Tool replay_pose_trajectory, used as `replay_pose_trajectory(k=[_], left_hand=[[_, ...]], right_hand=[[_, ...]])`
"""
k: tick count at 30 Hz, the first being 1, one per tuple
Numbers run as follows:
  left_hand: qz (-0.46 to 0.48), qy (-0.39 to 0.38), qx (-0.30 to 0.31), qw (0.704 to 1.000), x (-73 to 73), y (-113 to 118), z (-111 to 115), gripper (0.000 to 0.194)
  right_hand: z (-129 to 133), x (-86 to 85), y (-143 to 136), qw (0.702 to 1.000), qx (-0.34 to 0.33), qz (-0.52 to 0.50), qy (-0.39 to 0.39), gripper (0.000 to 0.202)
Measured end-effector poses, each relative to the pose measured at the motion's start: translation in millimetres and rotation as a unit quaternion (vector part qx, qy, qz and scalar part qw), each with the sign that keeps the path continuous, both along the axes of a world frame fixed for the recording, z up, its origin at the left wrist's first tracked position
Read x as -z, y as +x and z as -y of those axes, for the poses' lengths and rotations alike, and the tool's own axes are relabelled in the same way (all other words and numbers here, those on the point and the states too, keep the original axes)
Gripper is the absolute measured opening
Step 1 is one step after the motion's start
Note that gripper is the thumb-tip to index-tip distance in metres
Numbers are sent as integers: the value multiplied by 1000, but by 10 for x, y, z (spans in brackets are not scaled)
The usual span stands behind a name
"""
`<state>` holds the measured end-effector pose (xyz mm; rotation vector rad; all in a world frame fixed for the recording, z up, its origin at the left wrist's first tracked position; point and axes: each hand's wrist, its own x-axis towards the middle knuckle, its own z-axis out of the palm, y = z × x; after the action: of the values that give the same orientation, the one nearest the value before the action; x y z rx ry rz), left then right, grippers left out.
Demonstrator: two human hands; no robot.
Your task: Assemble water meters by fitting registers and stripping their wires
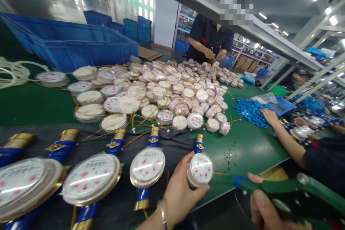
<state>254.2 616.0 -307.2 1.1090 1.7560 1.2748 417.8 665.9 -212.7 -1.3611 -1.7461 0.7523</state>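
My left hand (179,190), with a silver bracelet at the wrist, is closed around the round dial of a water meter (201,169). The dial sits over a blue body with a brass end, near the table's front edge. At the lower right, my right hand (266,206) grips a green-handled plier-like tool (283,187). A blue piece (239,182) shows at the tool's tip, just right of the meter; a thin yellow-brown wire runs between them. Part of the right hand is hidden behind the tool. More assembled water meters (147,167) lie in a row to the left.
Loose round dials with wires (161,90) are heaped across the green table (215,147). A grey cloth (178,143) lies under the meters. A large blue bin (88,48) stands back left. A co-worker's hand (269,116) touches blue plastic parts (250,112); another person (210,39) works behind.
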Motion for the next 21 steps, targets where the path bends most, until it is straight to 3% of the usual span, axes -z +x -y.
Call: replay_pose_trajectory(k=[2, 6, 13, 17, 21], left_hand=[[-16, -7, -4, 1000, 10, 0, -14, 74], [-37, -12, -6, 999, 4, -4, -38, 72], [-36, -25, -5, 999, -48, -20, -54, 70], [-35, -38, -7, 999, -69, -17, -62, 71], [-37, -32, -6, 999, -61, -12, -47, 77]], right_hand=[[-42, 66, -14, 996, 53, -26, -60, 38], [-105, 223, -162, 983, 61, -76, -157, 45], [-195, 245, -165, 977, 38, -117, -173, 43], [-381, 202, -149, 976, 14, -167, -142, 39], [-647, 100, -360, 967, -20, -224, -117, 43]])
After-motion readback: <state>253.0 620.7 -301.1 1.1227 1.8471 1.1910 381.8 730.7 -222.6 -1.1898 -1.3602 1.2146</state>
